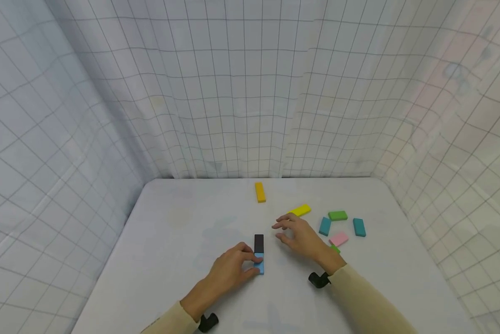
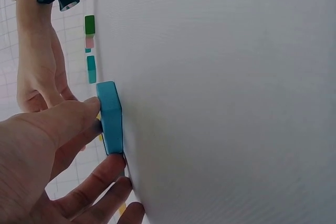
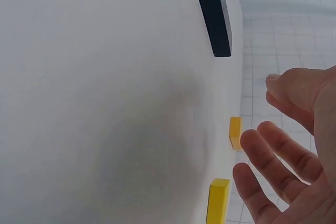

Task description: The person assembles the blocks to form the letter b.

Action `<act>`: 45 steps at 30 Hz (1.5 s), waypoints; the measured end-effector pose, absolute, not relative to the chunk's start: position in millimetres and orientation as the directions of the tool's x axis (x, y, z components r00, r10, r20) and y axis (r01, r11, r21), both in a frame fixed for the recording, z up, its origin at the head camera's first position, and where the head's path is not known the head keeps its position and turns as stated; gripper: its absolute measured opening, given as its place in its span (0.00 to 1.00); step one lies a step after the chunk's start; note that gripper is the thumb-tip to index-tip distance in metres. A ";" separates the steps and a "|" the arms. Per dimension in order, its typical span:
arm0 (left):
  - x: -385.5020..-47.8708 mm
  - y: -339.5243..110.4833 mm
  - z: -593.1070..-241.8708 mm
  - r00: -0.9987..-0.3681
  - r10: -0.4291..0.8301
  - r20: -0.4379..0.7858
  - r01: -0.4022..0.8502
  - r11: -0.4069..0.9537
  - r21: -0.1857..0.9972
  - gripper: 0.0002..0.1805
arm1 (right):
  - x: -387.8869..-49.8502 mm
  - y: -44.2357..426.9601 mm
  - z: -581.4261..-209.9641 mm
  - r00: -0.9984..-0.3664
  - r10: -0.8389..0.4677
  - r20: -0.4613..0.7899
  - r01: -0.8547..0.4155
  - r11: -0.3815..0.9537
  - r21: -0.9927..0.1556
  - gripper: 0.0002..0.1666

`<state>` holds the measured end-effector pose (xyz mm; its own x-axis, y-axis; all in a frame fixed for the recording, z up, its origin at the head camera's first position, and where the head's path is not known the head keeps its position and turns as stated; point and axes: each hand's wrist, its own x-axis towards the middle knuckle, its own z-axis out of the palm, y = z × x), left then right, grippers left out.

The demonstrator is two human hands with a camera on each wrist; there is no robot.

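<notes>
A light blue rectangular block [image 1: 261, 268] lies flat on the white table, end to end with a black block [image 1: 259, 243] beyond it. My left hand [image 1: 226, 269] holds the blue block between thumb and fingers; in the left wrist view the thumb touches one end of this block [image 2: 112, 119] and a finger the other. My right hand [image 1: 301, 236] hovers over the table to the right of the black block, its fingers loosely bent and holding nothing. Just beyond its fingers lies a yellow block [image 1: 301, 210].
An orange-yellow block [image 1: 260, 192] lies near the far edge. To the right are two teal blocks, one left [image 1: 325, 226] and one right [image 1: 359, 227], a green block [image 1: 338, 215], a pink block [image 1: 339, 239] and another green block [image 1: 335, 249], partly hidden by the right wrist. Gridded white curtains [image 1: 250, 93] surround the table.
</notes>
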<state>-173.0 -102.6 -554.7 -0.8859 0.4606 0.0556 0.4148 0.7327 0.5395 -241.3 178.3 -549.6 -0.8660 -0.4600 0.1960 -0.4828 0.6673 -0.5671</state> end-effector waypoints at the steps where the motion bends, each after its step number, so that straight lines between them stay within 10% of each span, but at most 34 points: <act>1: -173.0 -102.7 -554.1 -0.885 0.462 0.062 0.419 0.731 0.538 0.14 | -242.0 179.3 -550.3 -0.867 -0.455 0.203 -0.484 0.670 -0.563 0.15; 45: -170.0 -103.0 -556.4 -0.891 0.450 0.057 0.402 0.724 0.560 0.16 | -270.0 225.4 -547.5 -0.953 -0.235 0.193 -0.302 0.791 -0.532 0.26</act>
<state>-170.0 -103.0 -556.4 -0.8912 0.4499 0.0574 0.4018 0.7243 0.5604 -270.0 225.4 -547.5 -0.9528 -0.2346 0.1928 -0.3024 0.7908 -0.5321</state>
